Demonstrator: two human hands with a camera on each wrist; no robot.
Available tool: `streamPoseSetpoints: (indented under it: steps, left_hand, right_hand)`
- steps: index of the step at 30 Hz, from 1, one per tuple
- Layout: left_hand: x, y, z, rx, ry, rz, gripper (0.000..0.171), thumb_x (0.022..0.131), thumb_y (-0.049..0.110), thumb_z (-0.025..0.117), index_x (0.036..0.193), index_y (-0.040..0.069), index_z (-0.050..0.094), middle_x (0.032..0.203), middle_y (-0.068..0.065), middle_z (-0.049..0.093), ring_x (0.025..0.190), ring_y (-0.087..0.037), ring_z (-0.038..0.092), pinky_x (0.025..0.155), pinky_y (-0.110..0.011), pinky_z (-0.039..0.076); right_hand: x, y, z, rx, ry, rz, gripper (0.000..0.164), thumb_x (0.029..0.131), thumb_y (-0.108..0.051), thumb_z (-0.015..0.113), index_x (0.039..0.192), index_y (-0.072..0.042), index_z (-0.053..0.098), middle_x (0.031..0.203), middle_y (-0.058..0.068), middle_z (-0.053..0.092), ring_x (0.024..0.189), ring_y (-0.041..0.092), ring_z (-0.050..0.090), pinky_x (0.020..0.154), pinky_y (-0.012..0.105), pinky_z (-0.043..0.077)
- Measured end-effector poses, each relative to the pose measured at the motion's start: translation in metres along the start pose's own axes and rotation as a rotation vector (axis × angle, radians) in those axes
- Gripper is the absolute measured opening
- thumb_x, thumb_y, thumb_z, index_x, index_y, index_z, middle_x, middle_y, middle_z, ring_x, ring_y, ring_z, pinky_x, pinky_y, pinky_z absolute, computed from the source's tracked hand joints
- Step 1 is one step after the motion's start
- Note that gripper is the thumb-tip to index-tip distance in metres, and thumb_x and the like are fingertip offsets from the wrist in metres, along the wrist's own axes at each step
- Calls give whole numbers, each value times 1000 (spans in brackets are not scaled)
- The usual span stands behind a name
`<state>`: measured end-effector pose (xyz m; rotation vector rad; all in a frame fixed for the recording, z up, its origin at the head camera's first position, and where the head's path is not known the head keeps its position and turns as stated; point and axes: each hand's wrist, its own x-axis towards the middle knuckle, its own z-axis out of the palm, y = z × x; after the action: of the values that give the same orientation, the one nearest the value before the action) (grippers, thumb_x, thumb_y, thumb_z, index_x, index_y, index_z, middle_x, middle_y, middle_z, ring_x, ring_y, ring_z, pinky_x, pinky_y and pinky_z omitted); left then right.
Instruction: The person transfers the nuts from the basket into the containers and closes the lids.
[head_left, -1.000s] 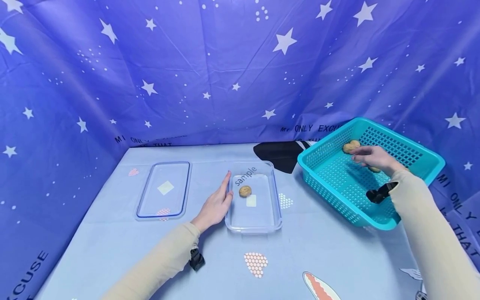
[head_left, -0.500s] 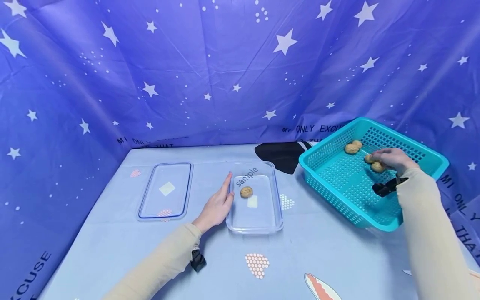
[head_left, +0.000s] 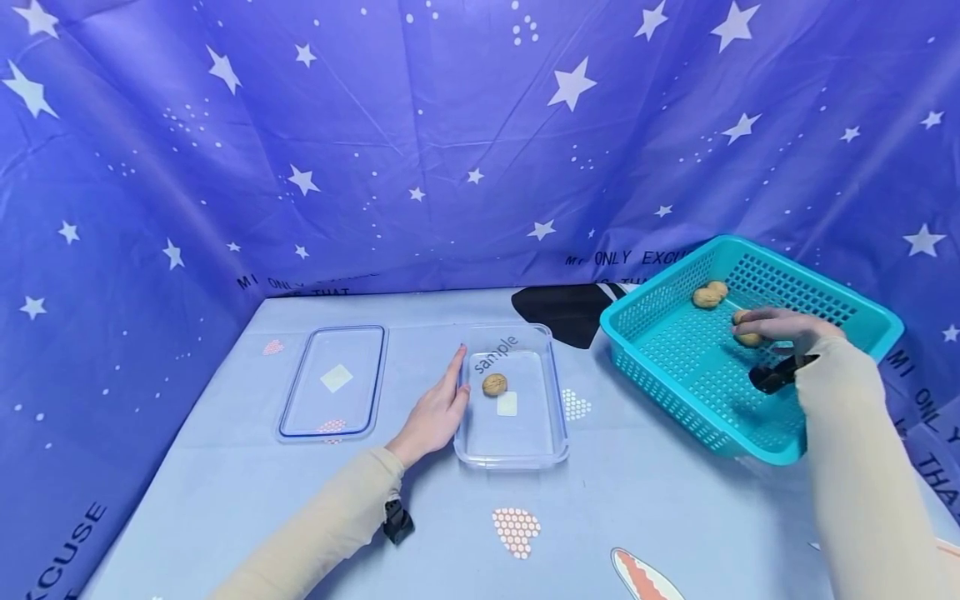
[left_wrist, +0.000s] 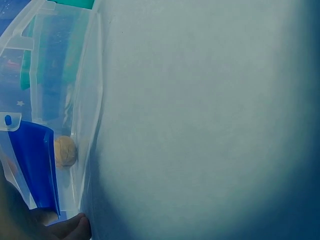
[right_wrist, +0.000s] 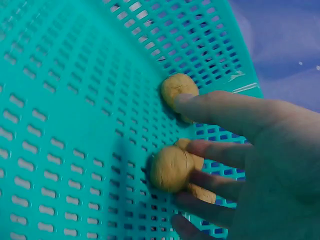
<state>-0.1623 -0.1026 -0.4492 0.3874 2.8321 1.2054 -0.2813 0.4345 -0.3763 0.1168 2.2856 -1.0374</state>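
Observation:
My left hand rests along the left side of a clear plastic food container, fingers straight against its wall. One walnut lies inside the container. In the left wrist view, fingertips touch the wall below a blue latch. My right hand reaches into a teal perforated basket, over a cluster of walnuts. The right wrist view shows its fingertips touching that cluster, the thumb spread apart from the fingers. The thumb tip overlaps walnuts farther along the basket in this view.
A clear lid with a blue seal lies flat on the table to the left of the container. The light blue tablecloth has printed hearts, and a starry purple curtain stands close behind the table and along the sides.
My right hand has moved rightward and toward me within the basket, away from the far walnut pair to the nearer cluster. My left hand stays at the container.

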Motion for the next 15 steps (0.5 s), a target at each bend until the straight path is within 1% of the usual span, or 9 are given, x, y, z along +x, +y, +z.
streamPoseSetpoints:
  steps: [3, 7, 9, 10, 11, 13, 15]
  left_hand:
    - [0, 0, -1, -5, -5, -4, 60, 105, 24, 36, 157, 19, 7, 157, -8, 19, 139, -31, 30, 113, -43, 24]
    - [0, 1, -1, -3, -7, -7, 60, 105, 24, 36, 157, 19, 7, 157, -8, 19, 138, -31, 30, 113, -44, 24]
    - [0, 1, -1, -1, -8, -11, 60, 105, 25, 36, 157, 20, 7, 157, -8, 20, 138, -32, 31, 113, -44, 25]
    - [1, 0, -1, -2, -7, -13, 60, 105, 24, 36, 157, 20, 7, 157, -9, 20, 138, -32, 31, 113, -45, 25]
    - [1, 0, -1, -2, -7, -15, 60, 105, 24, 36, 157, 21, 7, 157, -8, 20, 138, -32, 31, 113, -44, 25]
    - [1, 0, -1, -1, -8, -17, 60, 105, 25, 36, 157, 21, 7, 157, -8, 20, 138, -32, 31, 113, -44, 25]
    - [1, -1, -1, -2, -7, -18, 60, 105, 25, 36, 157, 21, 7, 157, -8, 19, 138, -31, 31, 113, -44, 25]
  right_hand:
    - [3, 0, 2, 17, -54, -22, 86, 99, -30, 52, 147, 12, -6, 148, 40, -5, 135, 57, 2, 108, 64, 21]
    - [9, -1, 4, -14, -121, -90, 81, 101, -24, 50, 147, 15, -5, 148, 41, 5, 136, 52, 13, 110, 56, 24]
    - [11, -1, 4, -35, -142, -121, 78, 101, -21, 48, 145, 17, -4, 146, 43, 4, 136, 51, 17, 110, 55, 25]
    - [11, -1, 4, -46, -140, -128, 76, 101, -20, 48, 145, 18, -1, 146, 43, 5, 134, 47, 25, 109, 52, 29]
    - [11, -1, 4, -50, -130, -131, 75, 100, -18, 49, 145, 18, 1, 146, 43, 4, 130, 40, 34, 108, 50, 33]
    - [11, -1, 4, -45, -106, -137, 71, 99, -14, 50, 145, 18, 6, 145, 42, 9, 117, 27, 46, 102, 45, 42]
    - [12, -2, 4, -47, -71, -147, 68, 98, -11, 51, 145, 17, 12, 145, 41, 12, 104, 10, 49, 95, 40, 47]
